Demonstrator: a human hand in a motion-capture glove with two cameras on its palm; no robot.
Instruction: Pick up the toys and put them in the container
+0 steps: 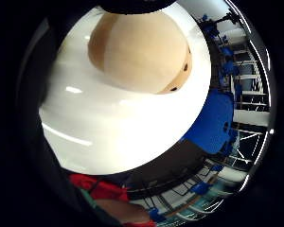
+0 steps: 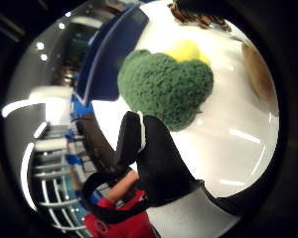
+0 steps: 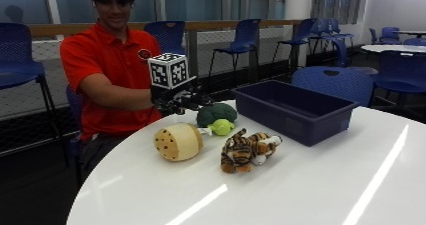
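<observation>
Nearest the outside camera, on the white round table, stands a striped tiger plush. Going left to right across the tabletop: a tan rounded toy with dark dots lies farthest left, close to the edge by the person; a green broccoli plush with a yellow-green ball touching its front sits just behind and beside it; the tiger stands in front of those; and a dark blue container sits well to the right, with no toy visible inside.

The gloved right hand hovers just above and behind the broccoli, fingers loosely curled and gripping nothing. From the thumb side palm view, a black gloved finger reaches toward the broccoli without clearly touching it. The little finger side palm view shows the tan toy on the table below the palm.
</observation>
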